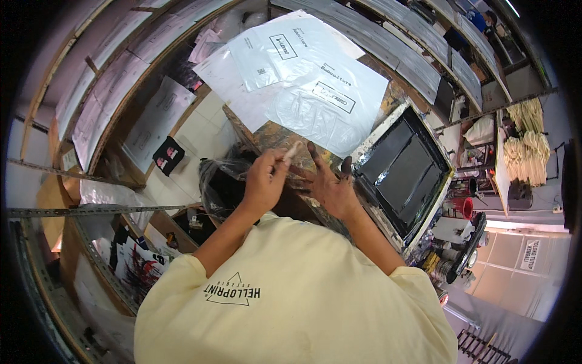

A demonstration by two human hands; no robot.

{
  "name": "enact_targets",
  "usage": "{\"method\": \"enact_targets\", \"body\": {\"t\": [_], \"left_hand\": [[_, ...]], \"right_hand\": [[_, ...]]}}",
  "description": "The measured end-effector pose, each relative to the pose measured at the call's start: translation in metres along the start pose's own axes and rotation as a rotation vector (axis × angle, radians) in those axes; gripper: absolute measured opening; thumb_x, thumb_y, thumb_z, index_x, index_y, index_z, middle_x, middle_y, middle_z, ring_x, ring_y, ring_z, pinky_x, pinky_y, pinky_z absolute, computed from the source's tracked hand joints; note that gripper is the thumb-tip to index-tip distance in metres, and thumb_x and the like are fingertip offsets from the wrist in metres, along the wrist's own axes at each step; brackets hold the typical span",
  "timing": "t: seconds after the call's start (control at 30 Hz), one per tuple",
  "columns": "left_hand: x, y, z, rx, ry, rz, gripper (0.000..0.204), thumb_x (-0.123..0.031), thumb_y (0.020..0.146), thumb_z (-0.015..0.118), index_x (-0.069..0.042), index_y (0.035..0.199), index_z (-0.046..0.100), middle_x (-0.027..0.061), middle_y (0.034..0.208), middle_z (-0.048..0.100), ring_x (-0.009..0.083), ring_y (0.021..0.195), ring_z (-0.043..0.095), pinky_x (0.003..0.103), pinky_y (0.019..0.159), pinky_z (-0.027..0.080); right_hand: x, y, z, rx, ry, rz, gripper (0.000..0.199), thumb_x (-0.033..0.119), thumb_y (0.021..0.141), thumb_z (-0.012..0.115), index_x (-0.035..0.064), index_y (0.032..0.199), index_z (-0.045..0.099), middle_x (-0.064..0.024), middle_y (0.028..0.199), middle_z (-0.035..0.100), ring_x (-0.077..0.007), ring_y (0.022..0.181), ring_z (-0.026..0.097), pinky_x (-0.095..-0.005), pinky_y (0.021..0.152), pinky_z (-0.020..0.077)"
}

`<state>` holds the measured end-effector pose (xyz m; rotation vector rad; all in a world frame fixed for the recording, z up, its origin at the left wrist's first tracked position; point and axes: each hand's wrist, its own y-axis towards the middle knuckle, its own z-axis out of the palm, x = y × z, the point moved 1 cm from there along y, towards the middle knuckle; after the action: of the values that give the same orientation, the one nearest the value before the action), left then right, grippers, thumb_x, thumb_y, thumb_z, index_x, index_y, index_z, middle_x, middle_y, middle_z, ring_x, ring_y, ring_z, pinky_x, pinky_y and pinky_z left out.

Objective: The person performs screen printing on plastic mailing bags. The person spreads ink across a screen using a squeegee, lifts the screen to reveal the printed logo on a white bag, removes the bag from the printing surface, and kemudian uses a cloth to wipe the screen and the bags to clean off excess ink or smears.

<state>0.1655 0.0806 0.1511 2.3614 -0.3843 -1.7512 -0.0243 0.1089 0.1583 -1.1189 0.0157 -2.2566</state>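
Pale yellow fabric of the person's T-shirt (303, 303) fills the near edge, both bare forearms reaching away from it over a paint-stained worktop (273, 138). At far left, metal shelving (91, 91) holds stacked sheets, with a crumpled clear plastic bag (212, 176) just left of the hands. Left hand (265, 180) is clenched around a small pale stick-like tool (292, 151), whose tip points toward the right hand. Right hand (327, 179) is released, its ink-blackened fingers (312, 151) spread above the worktop, touching nothing that can be made out. Beyond them lie white plastic mailer bags (315, 79). Right of the hands sits a black screen-printing frame (403, 167), with ink tins (458, 209) near its right side.
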Motion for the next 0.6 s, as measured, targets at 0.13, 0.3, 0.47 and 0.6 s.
{"method": "enact_targets", "body": {"t": [0.13,0.3,0.47,0.6], "left_hand": [[-0.003,0.002,-0.002,0.215,0.166,0.144,0.017,-0.013,0.1,0.063,-0.001,0.112,0.063,0.0154,0.099,0.068,0.0378,0.099,0.067,0.045,0.088,0.051],[-0.009,-0.002,-0.007,0.404,-0.142,-0.219,0.013,-0.011,0.104,0.058,-0.001,0.111,0.059,0.0114,0.099,0.066,0.023,0.099,0.065,0.034,0.089,0.05],[0.039,-0.013,0.019,0.186,-0.851,-0.52,0.011,-0.016,0.108,0.057,-0.006,0.111,0.06,0.0019,0.105,0.068,0.0118,0.097,0.063,0.028,0.089,0.05],[0.048,-0.021,0.012,0.137,-1.206,-0.788,0.015,-0.02,0.108,0.057,-0.008,0.116,0.06,0.0036,0.111,0.069,0.0145,0.101,0.067,0.034,0.093,0.053]], "right_hand": [[-0.008,0.011,-0.001,0.037,-0.084,-0.046,0.096,0.089,0.091,0.017,0.0333,0.168,0.002,-0.0234,0.167,0.026,-0.0428,0.146,0.039,-0.0585,0.121,0.0271],[-0.023,0.023,-0.002,-0.159,-0.416,-0.116,0.091,0.075,0.1,0.023,0.0183,0.168,0.0,-0.0249,0.162,0.033,-0.0422,0.142,0.045,-0.0508,0.12,0.0329],[-0.015,0.028,0.027,-0.239,-1.095,-0.229,0.086,0.003,0.095,0.049,0.0093,0.167,0.003,-0.0347,0.143,0.053,-0.0489,0.133,0.053,-0.0455,0.109,0.0463],[-0.019,0.018,0.026,-0.22,-1.369,-0.254,0.08,0.005,0.091,0.051,0.0079,0.164,0.019,-0.0309,0.144,0.053,-0.0511,0.131,0.052,-0.0484,0.106,0.0484]]}}
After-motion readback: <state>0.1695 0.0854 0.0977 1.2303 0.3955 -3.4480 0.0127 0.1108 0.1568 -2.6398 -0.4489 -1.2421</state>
